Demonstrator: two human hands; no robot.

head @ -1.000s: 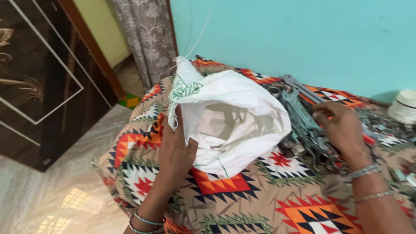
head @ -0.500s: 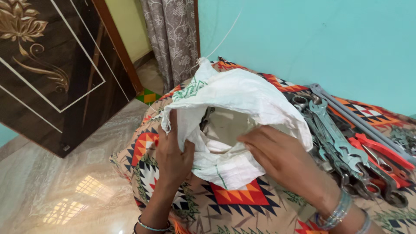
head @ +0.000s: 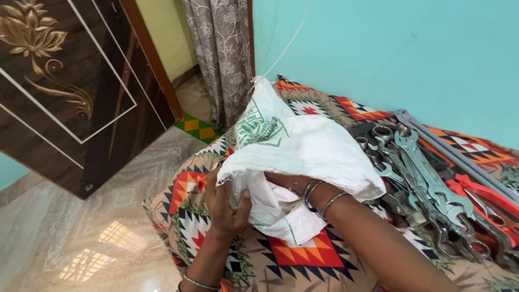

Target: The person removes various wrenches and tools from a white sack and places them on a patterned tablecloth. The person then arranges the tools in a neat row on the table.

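Fingers [head: 240, 201] of the left hand [head: 224, 208] are curled round the near edge of the white woven sack [head: 303, 146], thumb on top, pinching the rim & holding the mouth up. Right hand is inside the sack, hidden past the wrist, so can't tell if its fingers are spread or closed; only the forearm [head: 373, 240] w/ metal bangles [head: 319, 197] shows at the opening. Sack lies on a bed covered w/ a patterned blanket [head: 303, 259] in orange, black, white & green, mouth facing the person, far end bunched up toward the corner where a thin white cord [head: 286, 46] runs up the turquoise wall [head: 389, 48]. Green print on the sack's upper side. Just beside the sack, to the right, a pile of steel spanners [head: 421, 178] lies on the blanket, w/ red-handled pliers [head: 481, 197] & a grey bar [head: 448, 148] at the pile's far side, nearer the wall. Left wrist wears a thin bangle [head: 200, 282]. To the left: dark wooden door [head: 65, 92] w/ a gold flower motif, grey patterned curtain [head: 219, 54], pale glossy floor [head: 70, 238].
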